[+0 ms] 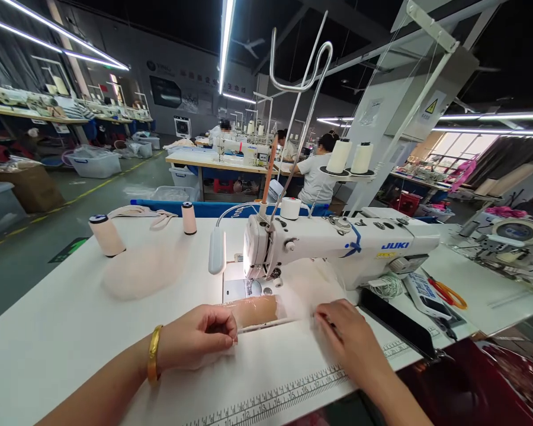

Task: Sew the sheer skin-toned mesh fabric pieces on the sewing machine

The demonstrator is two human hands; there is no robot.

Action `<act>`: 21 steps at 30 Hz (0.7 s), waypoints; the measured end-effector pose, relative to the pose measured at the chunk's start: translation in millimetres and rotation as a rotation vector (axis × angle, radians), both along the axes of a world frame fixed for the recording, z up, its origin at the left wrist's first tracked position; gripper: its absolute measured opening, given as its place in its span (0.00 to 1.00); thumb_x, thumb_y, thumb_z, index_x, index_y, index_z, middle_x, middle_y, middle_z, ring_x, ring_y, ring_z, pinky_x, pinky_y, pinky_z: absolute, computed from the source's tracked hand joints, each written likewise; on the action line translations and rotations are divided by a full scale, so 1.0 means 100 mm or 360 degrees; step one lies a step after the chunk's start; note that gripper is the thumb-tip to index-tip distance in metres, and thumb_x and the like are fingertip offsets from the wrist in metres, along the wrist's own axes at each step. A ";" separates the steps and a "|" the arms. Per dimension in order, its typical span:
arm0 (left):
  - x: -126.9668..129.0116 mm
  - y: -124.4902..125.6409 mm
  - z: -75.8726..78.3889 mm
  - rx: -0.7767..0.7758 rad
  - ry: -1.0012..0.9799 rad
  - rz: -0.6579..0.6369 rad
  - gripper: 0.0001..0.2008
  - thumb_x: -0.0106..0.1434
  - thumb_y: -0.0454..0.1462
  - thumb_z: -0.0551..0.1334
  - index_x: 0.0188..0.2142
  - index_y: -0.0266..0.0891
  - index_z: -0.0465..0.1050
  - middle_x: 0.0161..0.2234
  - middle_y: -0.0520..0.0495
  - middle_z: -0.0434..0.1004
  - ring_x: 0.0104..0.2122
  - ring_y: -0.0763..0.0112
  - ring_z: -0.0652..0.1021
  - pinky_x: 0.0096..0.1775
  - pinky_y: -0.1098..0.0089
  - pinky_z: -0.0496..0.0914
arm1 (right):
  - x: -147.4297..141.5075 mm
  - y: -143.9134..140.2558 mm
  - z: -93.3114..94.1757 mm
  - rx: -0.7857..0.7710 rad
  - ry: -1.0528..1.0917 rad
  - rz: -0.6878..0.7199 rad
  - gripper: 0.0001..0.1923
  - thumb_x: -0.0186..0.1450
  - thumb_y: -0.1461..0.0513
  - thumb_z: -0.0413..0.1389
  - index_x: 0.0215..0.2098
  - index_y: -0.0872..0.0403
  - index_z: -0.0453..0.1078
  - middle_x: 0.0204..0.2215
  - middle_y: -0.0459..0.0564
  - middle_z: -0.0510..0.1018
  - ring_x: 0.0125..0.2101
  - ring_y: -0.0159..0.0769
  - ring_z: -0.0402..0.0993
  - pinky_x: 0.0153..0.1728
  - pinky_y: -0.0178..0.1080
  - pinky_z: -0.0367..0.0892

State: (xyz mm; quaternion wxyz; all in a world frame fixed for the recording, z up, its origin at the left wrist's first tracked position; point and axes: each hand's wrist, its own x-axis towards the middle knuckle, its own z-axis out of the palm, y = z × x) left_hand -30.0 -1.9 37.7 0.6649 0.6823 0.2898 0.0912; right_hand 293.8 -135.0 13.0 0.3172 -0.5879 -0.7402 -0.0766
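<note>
Sheer pale fabric [311, 290] lies over the sewing machine bed, right of the needle area. My left hand [199, 336], with a gold bangle on its wrist, is closed in a pinch on a thin edge of this fabric at the table front. Slightly blurred, my right hand [349, 337] has its fingers closed on the fabric's right side. Between the hands a brown strip [255, 310] under clear film sits before the presser foot [250, 288]. The white JUKI sewing machine [320, 239] stands just beyond, its lamp lit.
Pink thread cones [106, 235] and another sheer piece [142, 275] lie left. A black phone [397, 322], a white device [429, 296] and orange-handled scissors [448, 293] are right. A printed ruler [266, 402] runs along the front edge. A co-worker [317, 171] sits beyond.
</note>
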 end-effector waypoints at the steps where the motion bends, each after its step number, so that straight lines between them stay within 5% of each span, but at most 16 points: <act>1: 0.00 0.00 0.01 -0.0009 0.0033 0.0016 0.16 0.54 0.47 0.72 0.31 0.38 0.74 0.27 0.53 0.73 0.27 0.73 0.69 0.30 0.73 0.63 | 0.16 -0.10 -0.06 0.0040 -0.0105 -0.0122 0.10 0.76 0.60 0.49 0.42 0.52 0.73 0.36 0.53 0.81 0.37 0.46 0.74 0.39 0.48 0.71; 7: 0.03 -0.03 -0.03 -0.0119 0.0017 0.0100 0.21 0.53 0.52 0.72 0.32 0.38 0.74 0.21 0.57 0.65 0.21 0.78 0.61 0.24 0.74 0.56 | 0.65 -0.36 -0.39 0.0011 -0.0316 -0.0201 0.15 0.78 0.55 0.48 0.48 0.52 0.73 0.40 0.56 0.79 0.38 0.47 0.74 0.40 0.49 0.72; 12: 0.02 -0.06 -0.08 -0.0082 -0.0062 0.0126 0.19 0.54 0.51 0.72 0.33 0.38 0.76 0.23 0.56 0.69 0.22 0.77 0.63 0.24 0.74 0.57 | 0.62 -0.38 -0.33 0.0071 -0.0332 -0.0178 0.15 0.78 0.56 0.46 0.43 0.52 0.72 0.34 0.55 0.77 0.34 0.47 0.73 0.38 0.50 0.72; 17: 0.03 -0.09 -0.06 -0.0074 -0.0048 0.0121 0.18 0.54 0.50 0.72 0.32 0.38 0.75 0.23 0.55 0.69 0.22 0.76 0.65 0.25 0.74 0.59 | 0.14 -0.39 -0.05 -0.0043 0.0320 -0.0309 0.15 0.79 0.56 0.42 0.42 0.49 0.68 0.28 0.49 0.76 0.24 0.38 0.74 0.26 0.40 0.71; 21: 0.03 -0.09 -0.04 -0.0051 -0.0048 0.0110 0.19 0.55 0.51 0.71 0.31 0.38 0.75 0.23 0.55 0.68 0.22 0.77 0.65 0.24 0.74 0.59 | -0.51 -0.15 0.16 -0.0407 0.0469 0.0036 0.16 0.79 0.55 0.44 0.61 0.49 0.62 0.24 0.41 0.74 0.23 0.36 0.75 0.25 0.36 0.69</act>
